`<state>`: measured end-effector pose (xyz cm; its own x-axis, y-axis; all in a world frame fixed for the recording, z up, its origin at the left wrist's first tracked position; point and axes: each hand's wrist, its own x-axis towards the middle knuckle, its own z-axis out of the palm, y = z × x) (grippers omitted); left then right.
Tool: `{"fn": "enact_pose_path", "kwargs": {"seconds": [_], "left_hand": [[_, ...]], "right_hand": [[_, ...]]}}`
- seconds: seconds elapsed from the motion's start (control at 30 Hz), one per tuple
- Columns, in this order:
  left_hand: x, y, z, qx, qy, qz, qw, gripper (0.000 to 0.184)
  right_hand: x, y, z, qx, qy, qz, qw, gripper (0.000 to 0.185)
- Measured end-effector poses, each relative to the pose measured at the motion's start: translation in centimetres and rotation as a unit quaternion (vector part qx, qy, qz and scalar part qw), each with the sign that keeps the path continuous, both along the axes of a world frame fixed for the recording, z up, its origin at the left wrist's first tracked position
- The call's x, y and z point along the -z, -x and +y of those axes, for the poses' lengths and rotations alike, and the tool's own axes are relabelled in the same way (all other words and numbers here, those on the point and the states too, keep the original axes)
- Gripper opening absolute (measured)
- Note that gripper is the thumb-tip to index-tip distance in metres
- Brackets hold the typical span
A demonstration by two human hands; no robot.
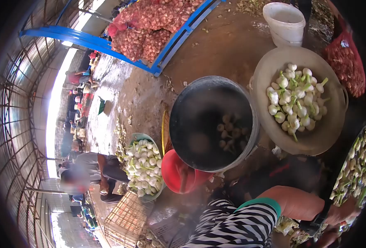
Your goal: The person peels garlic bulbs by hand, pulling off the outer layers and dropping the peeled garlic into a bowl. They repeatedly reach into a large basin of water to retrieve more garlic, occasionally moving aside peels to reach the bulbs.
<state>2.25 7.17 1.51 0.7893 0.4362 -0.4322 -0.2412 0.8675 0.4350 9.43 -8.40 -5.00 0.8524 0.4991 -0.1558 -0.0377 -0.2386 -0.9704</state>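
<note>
- Over at the near right, the left hand [343, 213] (judging by how its striped sleeve [241, 223] comes in) is down at the heap [353, 169] of stalked bulbs. Fingers look bent, but it's too dark to tell if they've actually got one.
- Right hand [328, 238] is barely showing, just nearer than the left. Open or closed? Can't tell.
- Heap's along the right edge, nearer than the pan [267, 124], which holds pale bulbs [300, 99] with short stalks.
- Pan's just right of the tub [187, 103], and there are a few more bulbs sitting in the dark of that one.
- Left of the tub there's a red bucket [171, 170], then a basin [138, 136] piled high.
- Step in hand, best guess: picking through the heap. Next move probably calls for a decent pinch on one bulb or stalk and a gentle pull free, since the stalks lie crossed and could snag.
</note>
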Motion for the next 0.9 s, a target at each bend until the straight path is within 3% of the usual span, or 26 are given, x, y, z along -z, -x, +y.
{"fn": "enact_pose_path", "kwargs": {"seconds": [0.07,0.13,0.17,0.23,0.3,0.37,0.43,0.47,0.5,0.53,0.57,0.6,0.63,0.67,0.7,0.77,0.83,0.9], "left_hand": [[2.7,-3.1,-0.5,-0.023,-0.021,-0.064,0.997,0.034],[3.8,-3.6,-1.6,-0.074,-0.153,-0.011,0.985,0.03],[4.2,-3.3,-2.2,-0.115,-0.273,0.076,0.952,0.029],[4.5,-2.3,-3.0,-0.096,-0.374,0.156,0.909,0.025],[1.3,2.2,-2.0,0.007,-0.342,0.145,0.929,0.021],[3.0,1.4,-3.9,-0.071,-0.415,0.181,0.889,0.022],[-0.5,4.9,-1.2,-0.036,-0.288,0.147,0.946,0.029],[0.2,4.6,-1.8,-0.1,-0.352,0.142,0.92,0.027],[0.9,4.2,-2.3,-0.164,-0.414,0.143,0.884,0.032],[0.8,4.8,-1.7,-0.137,-0.418,0.071,0.895,0.029],[0.7,5.3,-1.0,-0.106,-0.416,-0.001,0.903,0.026],[1.3,4.6,-2.2,-0.152,-0.427,0.045,0.89,0.024],[1.3,4.7,-2.6,-0.102,-0.403,0.047,0.908,0.025],[1.5,4.7,-1.9,-0.09,-0.478,0.038,0.873,0.025],[1.8,4.8,-1.6,-0.091,-0.516,0.021,0.851,0.02],[0.8,4.6,-1.7,-0.027,-0.264,-0.017,0.964,0.015],[-0.9,5.0,0.4,0.065,-0.122,-0.018,0.99,0.03],[-0.3,4.1,0.6,0.097,-0.123,-0.033,0.987,0.042]], "right_hand": [[-0.3,2.5,0.8,0.001,0.01,-0.017,1.0,0.041],[-0.6,3.2,1.0,0.002,0.015,-0.023,1.0,0.041],[-0.8,3.3,1.2,0.0,0.016,-0.027,1.0,0.042],[-1.6,3.1,1.1,0.003,0.014,-0.037,0.999,0.042],[-2.5,2.8,1.1,0.001,0.012,-0.048,0.999,0.043],[-3.4,2.6,0.5,0.008,0.007,-0.038,0.999,0.044],[-5.6,3.8,0.7,0.004,0.019,0.0,1.0,0.046],[-7.4,5.2,1.3,-0.109,0.241,-0.219,0.939,0.04],[-8.8,6.9,2.8,-0.1,0.2,-0.276,0.935,0.034],[-10.0,7.9,3.4,-0.08,0.231,-0.253,0.936,0.029],[-10.8,9.2,4.3,-0.069,0.279,-0.325,0.901,0.021],[-11.4,10.4,5.4,-0.039,0.253,-0.333,0.907,0.015],[-11.0,10.4,4.9,-0.034,0.26,-0.345,0.901,0.011],[-11.7,11.0,5.4,-0.027,0.326,-0.339,0.882,0.01],[-11.4,11.1,5.5,-0.015,0.302,-0.358,0.883,0.012],[-12.0,11.3,6.0,0.03,0.204,-0.323,0.924,0.016],[-11.4,10.4,5.7,0.043,0.18,-0.247,0.951,0.014],[-10.7,9.8,5.1,0.037,0.152,-0.245,0.957,0.011]]}}
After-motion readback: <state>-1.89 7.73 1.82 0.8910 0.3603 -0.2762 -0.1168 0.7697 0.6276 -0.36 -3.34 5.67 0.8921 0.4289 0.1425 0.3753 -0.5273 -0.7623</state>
